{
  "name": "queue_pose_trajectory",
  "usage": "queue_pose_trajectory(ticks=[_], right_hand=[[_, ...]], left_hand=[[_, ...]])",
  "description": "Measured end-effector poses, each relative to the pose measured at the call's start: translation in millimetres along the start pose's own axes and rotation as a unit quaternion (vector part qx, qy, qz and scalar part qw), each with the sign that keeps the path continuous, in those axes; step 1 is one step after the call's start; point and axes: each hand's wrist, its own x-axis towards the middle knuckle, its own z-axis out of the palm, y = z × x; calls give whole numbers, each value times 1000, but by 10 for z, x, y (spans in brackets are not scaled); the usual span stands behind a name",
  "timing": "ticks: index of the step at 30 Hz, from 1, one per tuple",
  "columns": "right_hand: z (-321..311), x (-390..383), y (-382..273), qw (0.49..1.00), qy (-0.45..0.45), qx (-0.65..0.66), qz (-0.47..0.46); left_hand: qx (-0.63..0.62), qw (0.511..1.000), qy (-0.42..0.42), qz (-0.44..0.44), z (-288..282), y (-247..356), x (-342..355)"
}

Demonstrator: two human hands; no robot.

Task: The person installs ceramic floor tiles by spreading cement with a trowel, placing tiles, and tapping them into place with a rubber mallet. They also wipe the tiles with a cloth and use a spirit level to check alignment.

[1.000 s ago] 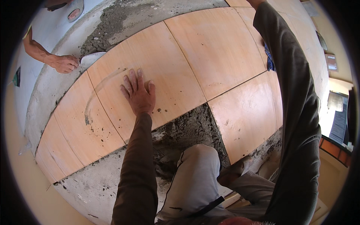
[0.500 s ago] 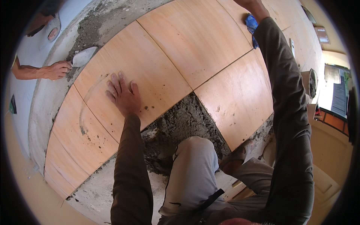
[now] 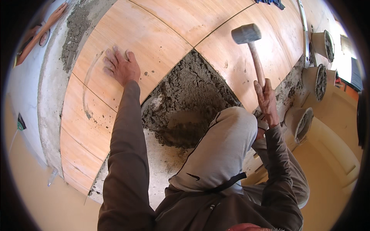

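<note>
Grey-headed mallet (image 3: 253, 49) in right hand (image 3: 268, 102)

Blue cloth (image 3: 274, 3) cut off @ top; mallet hndl (image 3: 257, 63) end hidden in R grip (image 3: 267, 101).

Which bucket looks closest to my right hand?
The lowest bucket in the picture, below and right of your right hand; the middle bucket and top bucket sit farther up.

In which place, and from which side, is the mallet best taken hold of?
Likely best by the lower end of the slim handle, coming from the near side: it slants back this way, where the right hand holds it, and the thick dark head is at the far end.
</note>
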Motion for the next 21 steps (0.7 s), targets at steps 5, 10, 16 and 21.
queue_pose_trajectory(ticks=[5,10,16,21], right_hand=[[101,-165,-53,994,44,102,13],[315,-648,-185,939,75,324,91],[965,-440,109,986,80,124,73],[659,-315,9,892,-29,441,98]], left_hand=[[23,1000,14,5,51,-105,-45],[28,999,22,-2,97,-266,-53],[6,1000,3,10,56,-118,-37],[-27,999,-29,38,-58,-146,-92]])
